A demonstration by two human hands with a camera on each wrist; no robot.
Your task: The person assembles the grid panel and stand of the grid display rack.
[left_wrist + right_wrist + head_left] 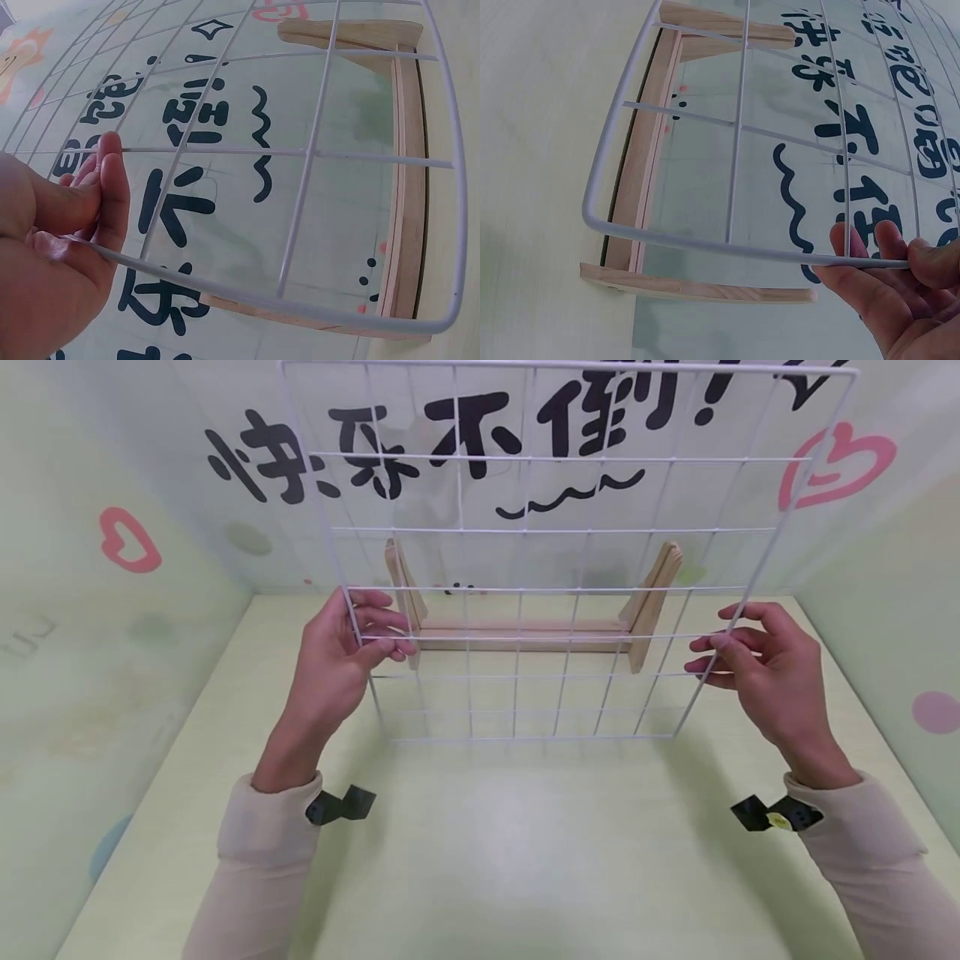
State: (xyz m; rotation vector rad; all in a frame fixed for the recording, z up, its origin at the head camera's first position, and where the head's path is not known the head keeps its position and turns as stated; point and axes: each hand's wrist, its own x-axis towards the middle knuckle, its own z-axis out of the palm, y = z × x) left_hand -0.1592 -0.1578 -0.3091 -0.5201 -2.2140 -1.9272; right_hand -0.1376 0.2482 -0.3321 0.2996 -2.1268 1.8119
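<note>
Both hands hold a white wire grid panel (522, 530) up in front of a wooden stand (525, 639). My left hand (335, 656) grips the panel's left edge wire between thumb and fingers. On the opposite edge, my right hand (780, 672) pinches the wire, its fingertips reaching behind the grid. The stand has a crossbar and two slanted side arms, seen through the mesh. In the right wrist view, the panel's rounded lower corner passes in front of the stand's crossbar (634, 172). Whether panel and stand touch, I cannot tell.
A pale table top (517, 843) lies under the hands. Light walls with black lettering (472, 431) and pink hearts (131, 539) enclose it at the back and sides. Small black devices (341, 806) are fixed at both cuffs.
</note>
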